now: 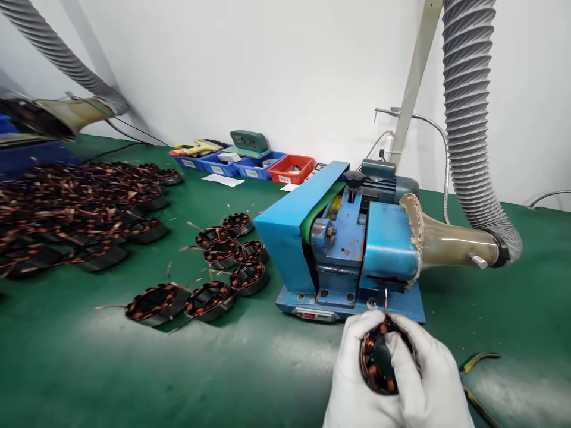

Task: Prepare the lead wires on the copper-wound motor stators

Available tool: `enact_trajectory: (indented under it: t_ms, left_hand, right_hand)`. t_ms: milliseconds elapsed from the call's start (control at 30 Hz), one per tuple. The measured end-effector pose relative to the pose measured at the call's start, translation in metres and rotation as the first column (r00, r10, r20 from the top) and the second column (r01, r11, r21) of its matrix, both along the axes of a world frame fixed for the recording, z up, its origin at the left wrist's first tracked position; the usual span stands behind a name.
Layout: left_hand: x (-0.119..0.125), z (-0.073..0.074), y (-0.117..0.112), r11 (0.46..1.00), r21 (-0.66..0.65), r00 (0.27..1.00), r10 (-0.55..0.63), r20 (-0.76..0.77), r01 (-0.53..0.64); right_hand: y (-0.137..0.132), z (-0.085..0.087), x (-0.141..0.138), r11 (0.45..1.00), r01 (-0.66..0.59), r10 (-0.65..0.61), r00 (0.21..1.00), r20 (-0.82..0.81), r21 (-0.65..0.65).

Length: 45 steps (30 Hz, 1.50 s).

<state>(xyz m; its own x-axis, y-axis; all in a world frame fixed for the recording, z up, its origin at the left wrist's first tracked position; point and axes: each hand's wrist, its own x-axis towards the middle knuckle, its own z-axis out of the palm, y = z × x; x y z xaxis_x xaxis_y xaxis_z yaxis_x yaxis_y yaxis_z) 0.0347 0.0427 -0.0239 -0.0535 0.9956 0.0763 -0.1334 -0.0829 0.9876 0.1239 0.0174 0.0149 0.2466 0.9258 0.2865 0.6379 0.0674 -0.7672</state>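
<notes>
In front of the blue belt machine [285, 238], a stator ring [368, 362] with copper windings is held between my white-gloved hands. My left hand [350, 380] grips its left side, with the fingers curled behind it. My right hand [435, 374] closes round its right side, the thumb lying across the ring's opening. A thin copper lead [386, 302] sticks up from the top of the ring, close to the machine's lower front edge. Partly hidden by my right hand, pliers [479, 359] with yellow-green handles lie on the green table [267, 380].
Several stators [209, 299] lie left of the machine; a large blurred pile of stators [80, 208] sits farther left. Behind are blue bins [218, 166], a red bin [291, 169] and a digital clock [248, 141]. A grey duct hose [468, 107] joins the machine's right-hand nozzle [455, 242].
</notes>
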Motion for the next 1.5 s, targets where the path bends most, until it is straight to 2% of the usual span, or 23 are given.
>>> enact_trajectory:
  t_ms: [100,233,333,433,567,667,767,833,967,1033,1133,1167,1233,1300,1367,1433,1467,1500]
  left_hand:
    - [0.005,0.008,0.011,0.999,-0.019,0.997,-0.029,0.065,0.03]
    - [0.014,0.022,0.027,0.999,0.003,0.991,-0.033,0.126,0.033]
    - [0.019,0.03,0.032,0.999,-0.006,0.988,-0.038,0.148,0.039]
    - [0.019,0.033,0.026,0.999,-0.028,0.989,-0.015,0.148,0.02]
    - [0.004,0.024,0.003,0.998,0.015,0.994,-0.06,0.086,0.059]
    - [-0.014,0.012,-0.014,0.975,0.197,0.995,-0.1,-0.028,0.104]
    - [-0.025,0.009,-0.022,0.946,0.301,0.991,-0.097,-0.096,0.122]
    - [-0.026,0.013,-0.024,0.94,0.306,0.986,-0.115,-0.124,0.148]
    - [-0.024,0.023,-0.028,0.937,0.278,0.971,-0.167,-0.173,0.211]
    - [-0.025,0.023,-0.03,0.936,0.272,0.968,-0.178,-0.177,0.222]
    - [-0.029,0.016,-0.027,0.954,0.238,0.979,-0.151,-0.133,0.18]
    - [-0.029,0.012,-0.024,0.965,0.206,0.984,-0.145,-0.104,0.164]
    - [-0.027,0.004,-0.018,0.978,0.132,0.986,-0.158,-0.053,0.164]
    - [-0.023,-0.005,-0.013,0.975,0.091,0.979,-0.202,-0.038,0.205]
    - [-0.019,-0.012,-0.014,0.967,0.082,0.97,-0.237,-0.046,0.24]
    - [-0.017,-0.015,-0.019,0.961,0.092,0.965,-0.256,-0.062,0.261]
    - [-0.017,-0.014,-0.023,0.954,0.112,0.96,-0.27,-0.077,0.277]
    - [-0.018,-0.011,-0.026,0.945,0.142,0.954,-0.284,-0.095,0.295]
  right_hand:
    - [0.015,0.004,0.001,0.997,0.013,-0.016,0.999,-0.034,-0.075]
    - [0.034,0.015,0.003,0.995,0.031,-0.039,0.996,-0.076,-0.099]
    - [0.039,0.022,0.005,0.991,0.042,-0.054,0.994,-0.09,-0.129]
    - [0.034,0.025,0.006,0.992,0.048,-0.061,0.992,-0.11,-0.12]
    - [0.007,0.014,0.003,0.994,-0.012,-0.008,0.983,-0.186,-0.107]
    - [-0.015,0.001,0.003,0.997,-0.012,-0.014,0.934,-0.358,-0.071]
    - [-0.021,-0.005,0.01,0.987,-0.161,0.131,0.85,-0.511,-0.015]
    - [-0.019,-0.002,0.017,0.963,-0.265,0.257,0.846,-0.467,0.05]
    - [-0.018,0.009,0.027,0.903,-0.402,0.423,0.893,-0.153,0.152]
    - [-0.021,0.013,0.029,0.9,-0.413,0.428,0.897,-0.106,0.136]
    - [-0.023,0.016,0.031,0.951,-0.308,0.294,0.902,-0.316,0.004]
    - [-0.023,0.018,0.032,0.95,-0.309,0.272,0.889,-0.368,-0.045]
    - [-0.02,0.024,0.035,0.92,-0.379,0.314,0.867,-0.388,-0.102]
    - [-0.015,0.035,0.039,0.886,-0.45,0.4,0.864,-0.307,-0.112]
    - [-0.01,0.051,0.045,0.833,-0.543,0.533,0.839,-0.11,-0.106]
    - [-0.006,0.069,0.054,0.742,-0.654,0.669,0.717,0.196,-0.144]
    - [-0.005,0.077,0.06,0.703,-0.688,0.701,0.631,0.332,-0.177]
    - [-0.005,0.084,0.065,0.69,-0.696,0.699,0.57,0.432,-0.198]
